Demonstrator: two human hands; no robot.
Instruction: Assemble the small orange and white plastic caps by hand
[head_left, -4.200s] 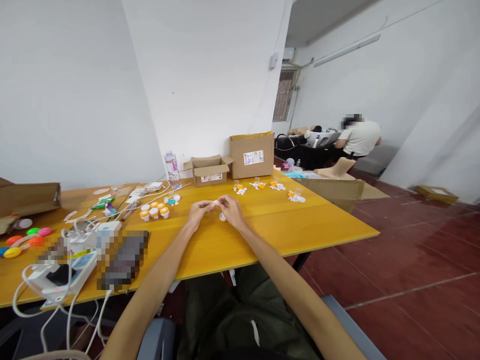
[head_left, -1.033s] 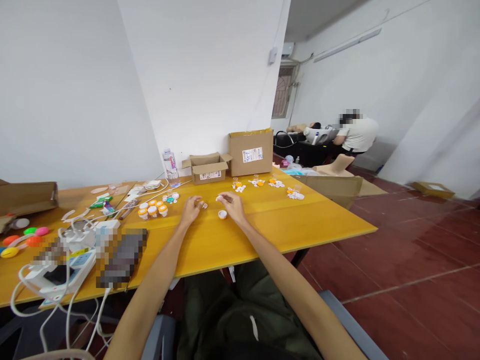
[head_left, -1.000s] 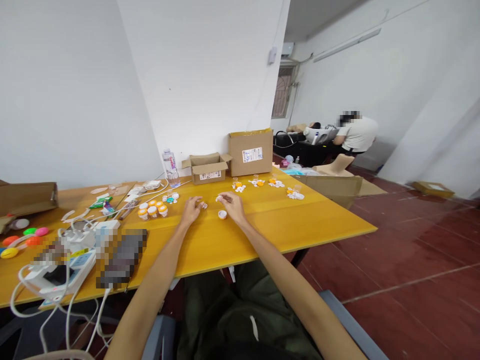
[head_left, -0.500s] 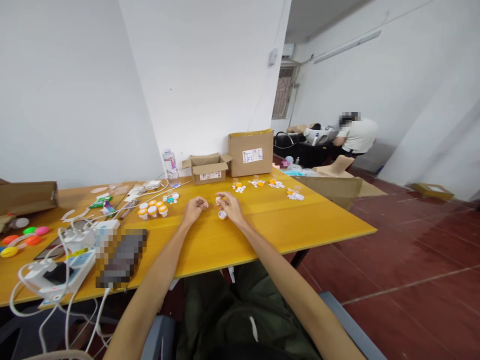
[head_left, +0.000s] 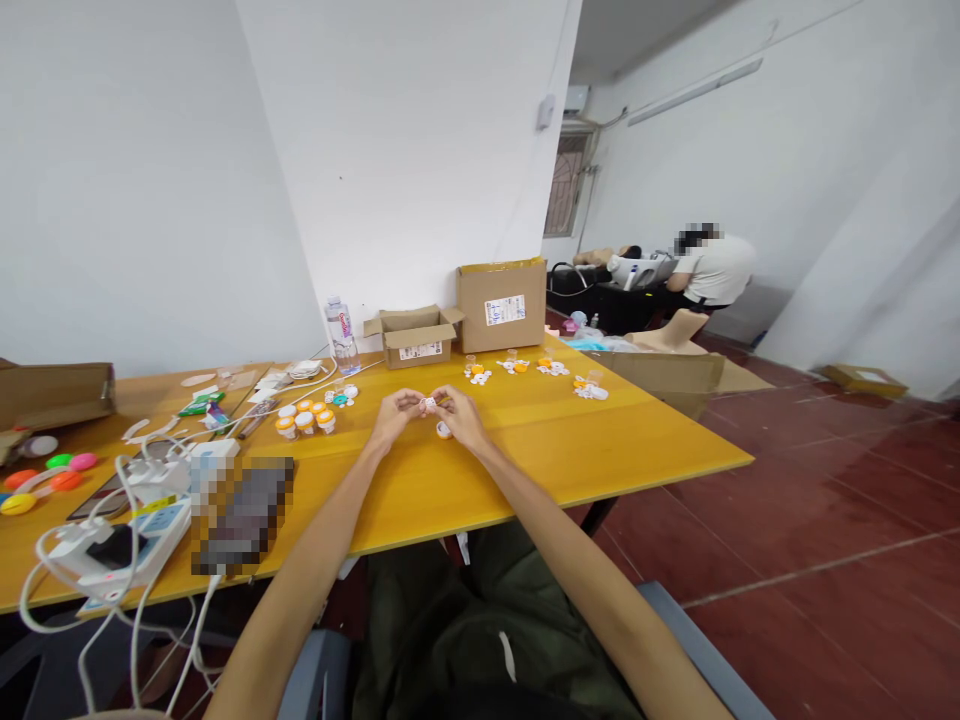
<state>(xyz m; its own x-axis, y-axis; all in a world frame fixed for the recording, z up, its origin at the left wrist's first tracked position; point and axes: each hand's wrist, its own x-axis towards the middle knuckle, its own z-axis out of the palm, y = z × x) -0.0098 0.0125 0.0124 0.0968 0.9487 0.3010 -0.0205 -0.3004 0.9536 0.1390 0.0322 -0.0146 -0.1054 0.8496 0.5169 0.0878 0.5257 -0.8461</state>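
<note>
My left hand [head_left: 395,416] and my right hand [head_left: 459,415] meet above the middle of the yellow table [head_left: 525,450]. Both pinch a small white piece [head_left: 428,404] between their fingertips. An orange cap [head_left: 444,431] lies on the table just under my right hand. A cluster of small white cups with orange lids [head_left: 304,418] stands to the left of my hands. Farther back lie several small groups of white and orange parts [head_left: 517,368].
Two cardboard boxes [head_left: 502,304] and a water bottle [head_left: 341,334] stand at the table's far edge. White cables and a power strip [head_left: 120,545] crowd the near left, with coloured plastic pieces [head_left: 45,475]. Another person [head_left: 712,270] sits at a desk far right.
My hands were apart on the table a second ago, the left one resting flat. Both have lifted and come together on the small white piece.
</note>
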